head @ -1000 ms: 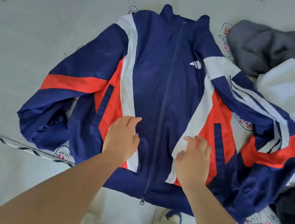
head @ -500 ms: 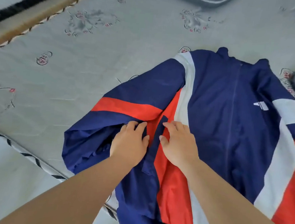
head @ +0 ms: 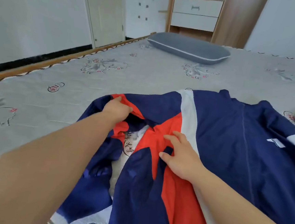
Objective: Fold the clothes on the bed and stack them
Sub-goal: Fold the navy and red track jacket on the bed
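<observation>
Jacket (head: 230, 137) — navy, red and white panels; bed (head: 128, 78) grey with doodle prints.

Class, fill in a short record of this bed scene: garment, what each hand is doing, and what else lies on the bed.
garment: navy, red and white zip-up track jacket, spread front-up on the bed
left hand: grips the jacket's sleeve at its red band
right hand: fingers spread, presses flat on the red panel
also on bed: long grey pillow
bed cover: grey printed sheet

White walls (head: 36, 12) with black skirting (head: 39, 58). Closed pale door (head: 105, 13) far left. Wooden unit (head: 221, 16) with two white drawers (head: 196, 14) behind the bed head. Grey patterned mattress cover (head: 128, 78), grey pillow (head: 188, 47) near the head. Even daylight.
</observation>
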